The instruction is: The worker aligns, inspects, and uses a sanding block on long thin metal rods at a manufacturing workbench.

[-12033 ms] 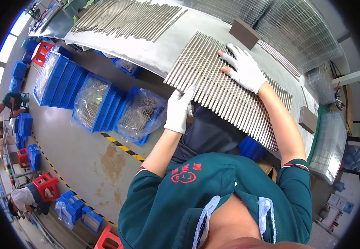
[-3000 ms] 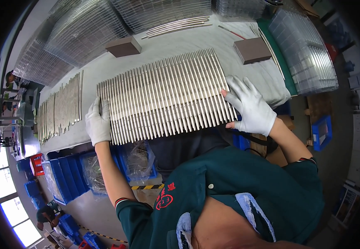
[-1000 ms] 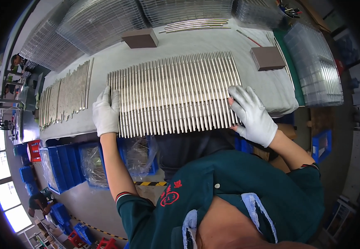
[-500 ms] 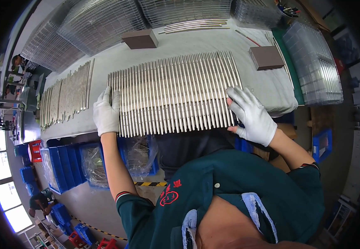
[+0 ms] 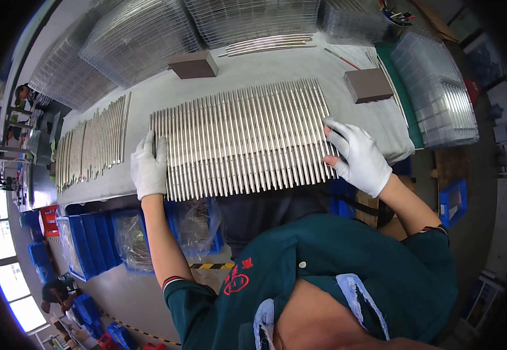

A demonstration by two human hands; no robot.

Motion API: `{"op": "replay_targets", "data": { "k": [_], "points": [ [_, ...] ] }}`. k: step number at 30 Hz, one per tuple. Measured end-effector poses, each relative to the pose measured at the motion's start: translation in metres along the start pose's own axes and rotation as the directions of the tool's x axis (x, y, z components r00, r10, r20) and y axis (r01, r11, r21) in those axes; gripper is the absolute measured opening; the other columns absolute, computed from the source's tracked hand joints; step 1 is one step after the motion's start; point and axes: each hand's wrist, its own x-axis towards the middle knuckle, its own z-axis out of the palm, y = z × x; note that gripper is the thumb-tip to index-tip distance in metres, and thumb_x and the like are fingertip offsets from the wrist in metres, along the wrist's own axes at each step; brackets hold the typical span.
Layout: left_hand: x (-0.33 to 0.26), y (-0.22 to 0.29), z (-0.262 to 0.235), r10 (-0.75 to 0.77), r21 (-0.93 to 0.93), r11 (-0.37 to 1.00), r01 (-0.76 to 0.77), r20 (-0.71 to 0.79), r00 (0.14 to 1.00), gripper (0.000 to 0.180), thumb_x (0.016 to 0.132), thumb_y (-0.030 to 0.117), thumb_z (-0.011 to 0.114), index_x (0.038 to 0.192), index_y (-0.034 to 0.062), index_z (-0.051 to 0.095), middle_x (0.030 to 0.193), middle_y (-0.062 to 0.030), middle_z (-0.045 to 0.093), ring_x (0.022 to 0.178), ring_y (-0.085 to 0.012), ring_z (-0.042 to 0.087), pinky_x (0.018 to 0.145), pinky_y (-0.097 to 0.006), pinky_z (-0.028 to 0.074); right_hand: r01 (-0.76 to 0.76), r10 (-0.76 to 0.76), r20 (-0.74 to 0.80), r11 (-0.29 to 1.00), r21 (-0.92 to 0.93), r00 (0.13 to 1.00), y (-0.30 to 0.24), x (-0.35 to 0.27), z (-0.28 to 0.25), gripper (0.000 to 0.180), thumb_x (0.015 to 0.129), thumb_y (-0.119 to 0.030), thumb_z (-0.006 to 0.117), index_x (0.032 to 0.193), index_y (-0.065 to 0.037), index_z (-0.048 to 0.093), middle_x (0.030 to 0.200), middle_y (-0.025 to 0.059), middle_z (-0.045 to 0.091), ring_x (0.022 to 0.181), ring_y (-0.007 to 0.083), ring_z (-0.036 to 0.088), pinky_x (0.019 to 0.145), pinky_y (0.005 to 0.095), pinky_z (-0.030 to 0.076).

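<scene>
A wide row of slim shiny metal rods [image 5: 241, 140] lies side by side before me, its near ends reaching the table's front edge. My left hand [image 5: 149, 172], in a white glove, rests along the row's left end. Its fingers are stretched out, with the thumb apart from them over the outermost rods. At the right end is my right hand [image 5: 361, 160], gloved in white with bare thumb and finger tips. Its fingers and thumb are spread, the tips at the outermost rods. Neither hand is closed round a rod.
More rods [image 5: 93, 140] lie left on the cloth-covered table [image 5: 139, 96]. Two brown blocks [image 5: 194, 65] [image 5: 369, 86] stand behind the row. Stacked clear plastic trays [image 5: 142, 38] line the back; others [image 5: 437, 93] stand right. Blue crates [image 5: 93, 239] stand below. Another person [image 5: 59, 291] bends far left.
My right hand has shifted up along the row's right end, and its fingers no longer lie over the rods. The rightmost rods sit closer together. The left hand stays at its end.
</scene>
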Motion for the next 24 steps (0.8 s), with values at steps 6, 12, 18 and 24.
{"op": "replay_targets", "data": {
  "k": [6,12,18,24],
  "points": [
    [0.001,-0.002,0.001,0.004,0.002,1.000,-0.004,-0.007,1.000,0.049,0.093,0.045,0.050,0.123,0.0074,0.060,0.122,-0.0162,0.060,0.106,-0.0343,0.057,0.092,-0.040,0.045,-0.001,0.002,-0.092,1.000,0.011,0.996,0.016,0.028,-0.001,0.032,0.083,-0.020,0.063,0.111,-0.005,0.060,0.115,0.0085,0.060,0.093,0.0299,0.060,0.084,0.0420,0.048],
    [0.002,-0.002,0.003,0.013,0.009,1.000,-0.013,-0.008,1.000,0.049,0.093,0.045,0.049,0.123,0.0080,0.060,0.121,-0.0156,0.060,0.105,-0.0338,0.057,0.090,-0.040,0.046,-0.108,0.085,-0.139,0.980,-0.167,0.987,0.045,0.104,0.025,0.027,0.089,-0.020,0.055,0.110,-0.005,0.061,0.105,0.0119,0.061,0.094,0.0316,0.059,0.084,0.0427,0.048],
    [0.001,-0.002,0.002,-0.008,0.021,1.000,0.008,0.005,1.000,0.049,0.093,0.046,0.049,0.123,0.0084,0.060,0.121,-0.0148,0.060,0.104,-0.0332,0.058,0.089,-0.040,0.046,-0.269,0.241,-0.160,0.944,-0.191,0.957,0.046,0.116,0.036,0.023,0.090,-0.022,0.053,0.096,-0.003,0.064,0.100,0.0145,0.062,0.091,0.0326,0.060,0.081,0.0437,0.049],
    [-0.001,-0.002,0.002,-0.014,0.004,1.000,0.014,-0.002,1.000,0.050,0.093,0.046,0.049,0.123,0.0084,0.060,0.121,-0.0137,0.060,0.105,-0.0327,0.057,0.090,-0.039,0.046,-0.247,0.206,-0.217,0.950,-0.189,0.954,0.049,0.111,0.044,0.023,0.090,-0.022,0.055,0.094,-0.001,0.063,0.103,0.0149,0.062,0.093,0.0333,0.059,0.083,0.0434,0.049]
  ]
}}
